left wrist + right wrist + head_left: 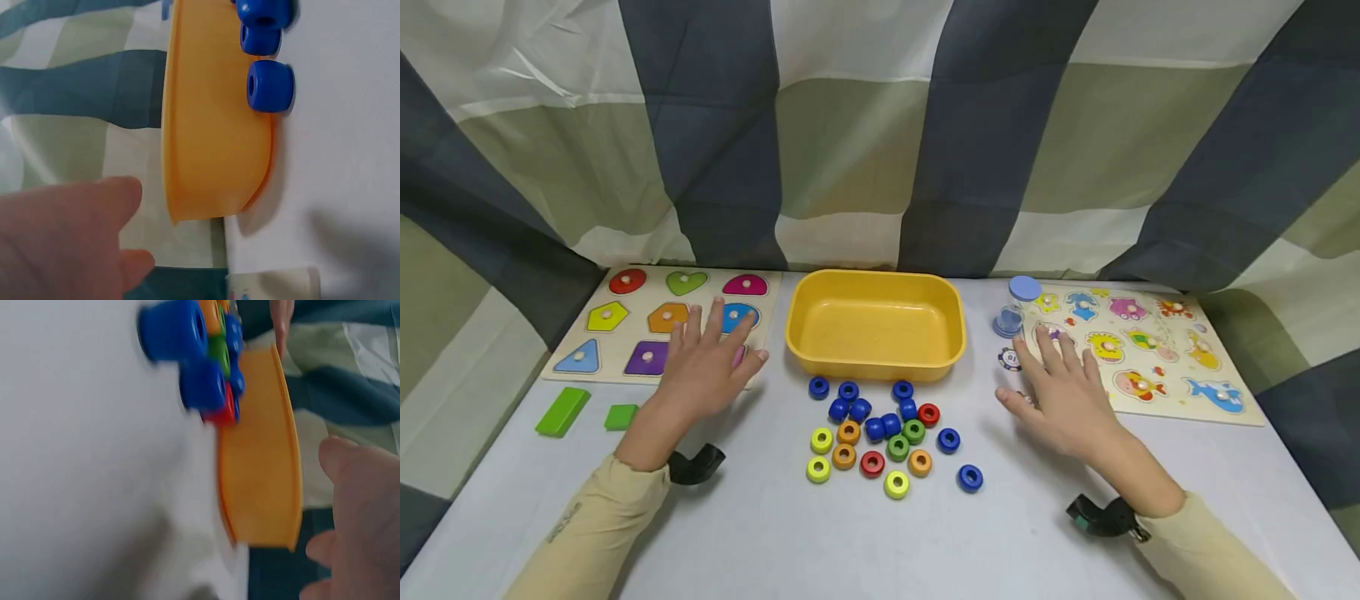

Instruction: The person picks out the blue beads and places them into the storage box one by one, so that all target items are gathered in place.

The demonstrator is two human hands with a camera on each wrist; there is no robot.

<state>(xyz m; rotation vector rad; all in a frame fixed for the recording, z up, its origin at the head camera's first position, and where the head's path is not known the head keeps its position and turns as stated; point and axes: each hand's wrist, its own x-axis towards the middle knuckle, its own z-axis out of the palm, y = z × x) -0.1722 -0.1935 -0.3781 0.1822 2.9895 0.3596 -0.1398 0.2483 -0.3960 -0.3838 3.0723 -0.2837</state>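
Observation:
My left hand (706,367), fingers spread, is over the right part of the shape puzzle board (662,333) and holds nothing. My right hand (1067,404), also spread and holding nothing, is over the left edge of the sea-animal puzzle board (1165,392). Between the hands stands a yellow plastic tub (876,367) with nothing in it. Several blue beads (949,440), red beads (872,464), orange beads (920,462), green beads (897,447) and yellow beads (897,484) lie loose in front of it. In the left wrist view, the thumb and a fingertip are apart from the tub (215,125).
A small clear jar with a blue lid (1025,288) stands right of the tub, near a black-and-white round chip (1009,359). Two green blocks (562,412) lie at the left. A checked cloth (850,150) hangs behind the white table (760,533).

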